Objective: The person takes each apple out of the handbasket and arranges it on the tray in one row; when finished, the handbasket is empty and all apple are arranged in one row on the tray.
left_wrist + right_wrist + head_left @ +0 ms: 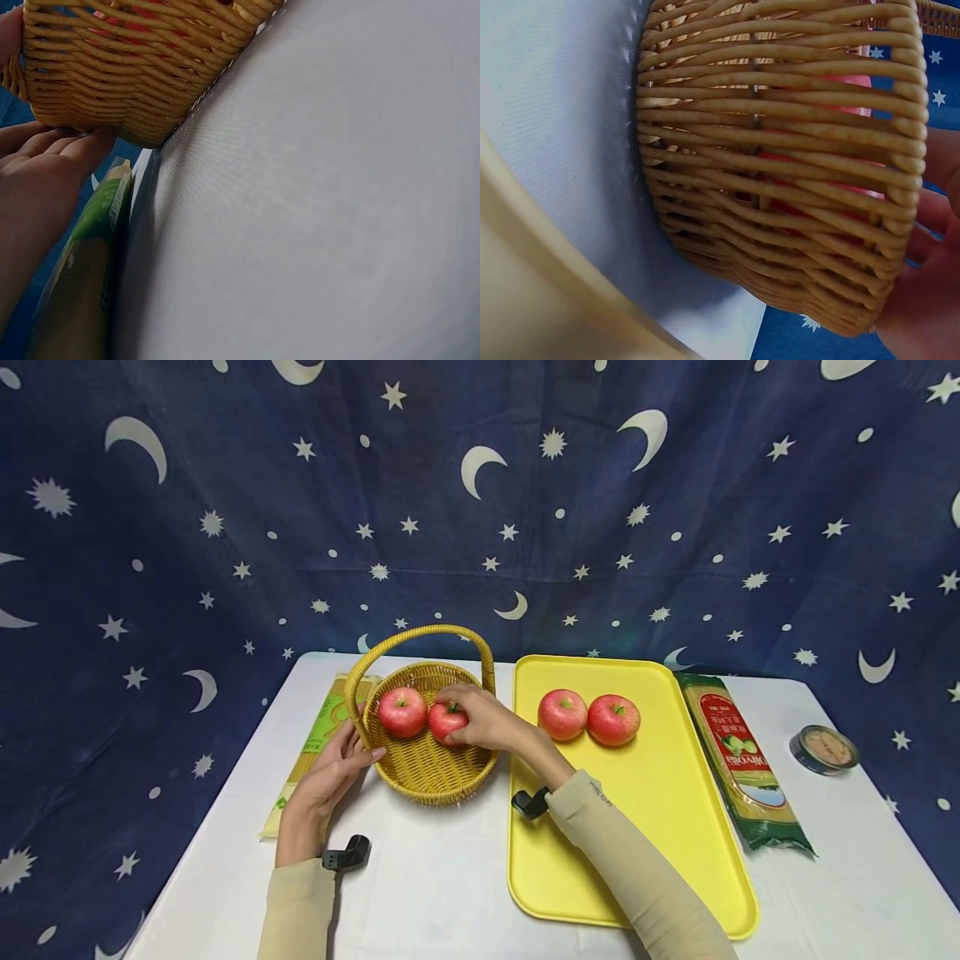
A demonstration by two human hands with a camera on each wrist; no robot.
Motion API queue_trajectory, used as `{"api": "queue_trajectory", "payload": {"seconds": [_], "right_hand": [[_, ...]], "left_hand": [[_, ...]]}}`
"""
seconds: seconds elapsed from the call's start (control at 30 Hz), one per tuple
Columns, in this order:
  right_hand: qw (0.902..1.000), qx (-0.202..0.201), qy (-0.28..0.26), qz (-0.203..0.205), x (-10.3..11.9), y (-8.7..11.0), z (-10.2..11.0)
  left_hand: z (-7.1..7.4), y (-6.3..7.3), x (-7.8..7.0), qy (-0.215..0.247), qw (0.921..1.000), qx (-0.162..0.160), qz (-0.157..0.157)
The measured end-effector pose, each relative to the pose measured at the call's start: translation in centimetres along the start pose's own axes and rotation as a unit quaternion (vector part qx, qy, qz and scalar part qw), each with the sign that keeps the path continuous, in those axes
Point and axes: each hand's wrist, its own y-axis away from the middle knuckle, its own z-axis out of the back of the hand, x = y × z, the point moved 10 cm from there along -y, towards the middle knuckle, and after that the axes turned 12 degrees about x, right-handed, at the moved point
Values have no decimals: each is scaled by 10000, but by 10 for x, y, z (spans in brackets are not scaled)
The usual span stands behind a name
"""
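A yellow wicker basket (438, 797) with a tall arched handle stands on the left part of the table. My left hand (324, 781) holds its left side, thumb at the rim by the handle's foot; in the left wrist view the fingers (88, 150) press against the outer weave. One red apple (402, 712) lies inside. Reaching over the right rim, my right hand (486, 718) grips a second red apple (444, 721) inside the basket, next to the first. In the right wrist view, red shows through the woven wall (780, 165), and the right fingers are partly hidden behind it.
Right of the basket lies a yellow tray (637, 860) with two red apples (588, 718) near its far end, under my right forearm. A green pasta packet (307, 752) lies left, another packet (742, 760) right of the tray, then a small round tin (825, 749). A starry curtain (480, 543) hangs behind.
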Motion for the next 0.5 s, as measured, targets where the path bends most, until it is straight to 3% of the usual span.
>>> {"api": "queue_trajectory", "payload": {"seconds": [0.23, 0.5], "right_hand": [[9998, 143, -119, -6, -3, 4, -5], [9986, 388, -58, -350, -4, 3, -14]], "left_hand": [[0, 1, 0, -32, 10000, -21, 82], [0, 1, -1, 24, 10000, 2, 89]]}}
